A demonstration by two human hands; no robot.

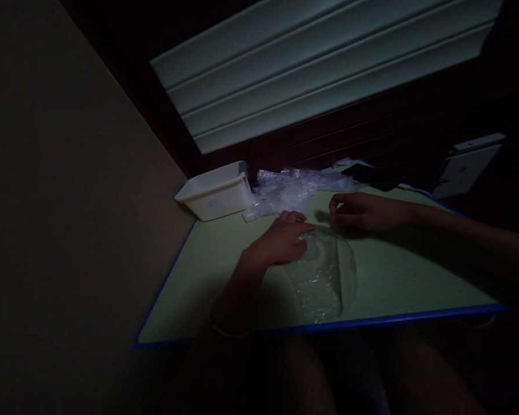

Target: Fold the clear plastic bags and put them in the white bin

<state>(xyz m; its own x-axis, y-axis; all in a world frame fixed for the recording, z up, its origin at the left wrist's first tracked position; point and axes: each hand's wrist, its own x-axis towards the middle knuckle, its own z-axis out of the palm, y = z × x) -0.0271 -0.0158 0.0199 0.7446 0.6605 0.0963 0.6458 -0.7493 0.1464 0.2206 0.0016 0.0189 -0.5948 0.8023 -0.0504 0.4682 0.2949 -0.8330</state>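
A clear plastic bag [322, 282] lies on the light green tabletop [190, 288], its lower end close to the blue front edge. My left hand [288, 237] rests at the upper left part of this bag, fingers pressed on or around it; the dim light hides the exact hold. Above and to the right of the bag, my right hand [357, 212] is raised slightly over the table with thumb and fingertips pinched together. Whatever may be between those fingertips is too small and dark to make out.
A white plastic bin [218, 193] stands at the table's back left corner. Beside it lies a pile of crumpled clear bags [285, 190]. Farther right are a dark object [372, 174] and a pale tablet-like device [467, 170]. A wall is at left, a slatted panel behind.
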